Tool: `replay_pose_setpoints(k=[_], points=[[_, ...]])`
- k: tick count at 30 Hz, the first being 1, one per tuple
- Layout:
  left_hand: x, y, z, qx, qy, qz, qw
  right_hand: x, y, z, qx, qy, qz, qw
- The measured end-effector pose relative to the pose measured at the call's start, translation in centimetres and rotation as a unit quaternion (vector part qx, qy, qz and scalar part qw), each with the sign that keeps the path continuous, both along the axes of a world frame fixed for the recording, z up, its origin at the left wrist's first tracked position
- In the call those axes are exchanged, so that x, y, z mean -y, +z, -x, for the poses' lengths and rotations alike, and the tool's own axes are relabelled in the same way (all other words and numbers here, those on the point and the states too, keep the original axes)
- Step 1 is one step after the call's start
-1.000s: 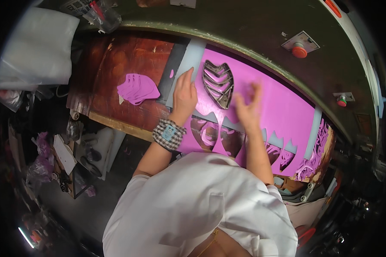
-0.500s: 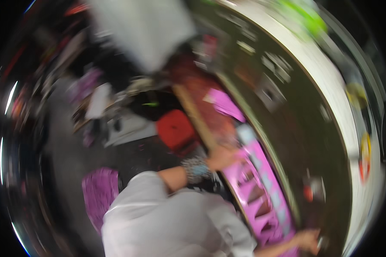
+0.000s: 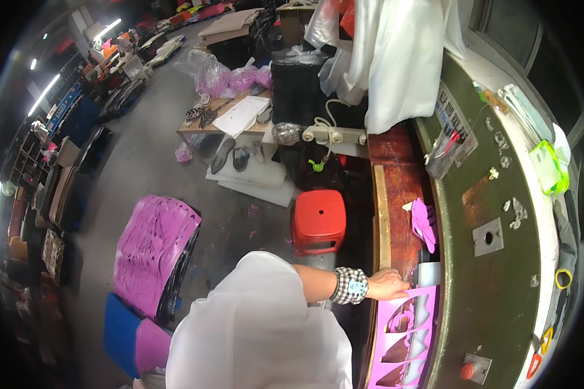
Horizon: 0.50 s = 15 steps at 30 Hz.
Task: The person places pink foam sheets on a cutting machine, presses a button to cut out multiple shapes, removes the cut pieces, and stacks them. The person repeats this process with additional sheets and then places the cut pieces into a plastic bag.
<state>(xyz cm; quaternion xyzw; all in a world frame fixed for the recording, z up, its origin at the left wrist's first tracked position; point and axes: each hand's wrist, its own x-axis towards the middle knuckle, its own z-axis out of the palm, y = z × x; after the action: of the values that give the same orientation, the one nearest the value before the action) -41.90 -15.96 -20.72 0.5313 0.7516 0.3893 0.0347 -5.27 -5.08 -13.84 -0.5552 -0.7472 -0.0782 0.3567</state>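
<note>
One left hand (image 3: 388, 285) at the far end of the cut pink sheet (image 3: 385, 329), alone in view, with fingers (image 3: 399, 286) loosely bent and close together at its edge, perhaps to steady it; cannot tell whether pinching. Right hand out of view. Lies flat along the counter (image 3: 396, 185), that way probably evenly backed under its cut-outs. Beyond the sheet, a small pile of pink pieces (image 3: 422, 223), likely set apart to avoid mixing. Left of the sheet, a red stool (image 3: 320, 220), probably tucked close for sitting; to its right, a green machine body (image 3: 480, 285).
</note>
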Motion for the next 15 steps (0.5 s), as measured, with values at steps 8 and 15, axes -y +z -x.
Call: replay_pose_setpoints(k=[8, 15], points=[[6.5, 3.0, -0.8, 0.181, -0.069, 0.124, 0.973, 5.1, 4.7, -7.1, -0.111, -0.166, 0.157, 0.967], [3.4, 6.7, 1.8, 0.128, 0.014, 0.089, 0.988, -1.1, 0.4, 6.3, -0.21, 0.082, 0.218, 0.95]])
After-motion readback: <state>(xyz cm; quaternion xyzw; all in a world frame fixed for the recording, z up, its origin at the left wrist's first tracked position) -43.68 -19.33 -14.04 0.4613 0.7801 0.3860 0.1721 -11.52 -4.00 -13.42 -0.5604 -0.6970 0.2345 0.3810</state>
